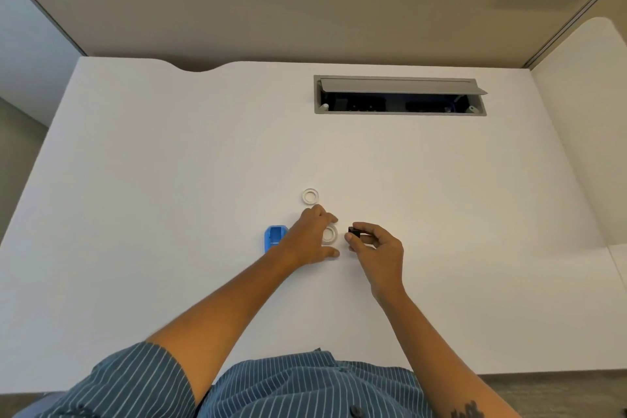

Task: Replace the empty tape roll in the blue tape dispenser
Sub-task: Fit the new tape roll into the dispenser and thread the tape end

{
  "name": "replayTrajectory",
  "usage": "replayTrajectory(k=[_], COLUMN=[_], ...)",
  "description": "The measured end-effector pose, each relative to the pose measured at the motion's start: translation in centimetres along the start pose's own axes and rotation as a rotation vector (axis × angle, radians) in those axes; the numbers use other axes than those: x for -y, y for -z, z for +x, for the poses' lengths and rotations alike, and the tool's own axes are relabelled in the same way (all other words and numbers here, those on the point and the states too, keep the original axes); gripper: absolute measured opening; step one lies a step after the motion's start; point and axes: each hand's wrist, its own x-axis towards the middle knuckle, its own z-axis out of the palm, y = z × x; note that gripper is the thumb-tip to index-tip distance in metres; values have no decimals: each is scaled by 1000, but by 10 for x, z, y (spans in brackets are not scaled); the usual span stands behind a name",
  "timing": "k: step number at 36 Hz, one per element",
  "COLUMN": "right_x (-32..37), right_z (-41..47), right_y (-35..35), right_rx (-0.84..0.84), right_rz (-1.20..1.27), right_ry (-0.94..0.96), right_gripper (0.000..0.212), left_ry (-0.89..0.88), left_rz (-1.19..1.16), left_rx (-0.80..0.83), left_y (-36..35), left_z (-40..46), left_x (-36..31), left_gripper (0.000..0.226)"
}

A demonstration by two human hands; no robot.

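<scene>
White desk [169, 180] fills most of the frame. Blue tape dispenser [273, 237] lies low centre-left, open top showing an empty hollow, its right side hidden by the left hand [310, 241]. That hand's thumb and fingers curl partly round a clear tape roll [329, 234] flat on the desk; firm grip cannot be told. Right hand [376, 249] pinches a small black core [354, 232] between thumb and fingertips. A white ring [310, 197] lies just above, apart.
</scene>
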Motion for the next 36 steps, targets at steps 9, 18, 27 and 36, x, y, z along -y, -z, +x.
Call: replayTrajectory(k=[9,18,27,36], right_x=[1,6,12,21], right_z=[-8,-4,-11,-23], right_y=[11,10,3,-6], right_rx=[-8,-7,63,133], right_rz=[20,48,61,111], right_ry=[14,-11,27,81], right_gripper=[26,24,35,28], left_ry=[40,142,186,236], left_rz=[-44,-325,-570,-756], left_rx=[-94,-214,-269,-301], left_y=[-6,-7,-5,9], left_z=[-7,-16,-43,-67], left_x=[-13,-9,-14,-21], left_gripper=[56,49,47,42])
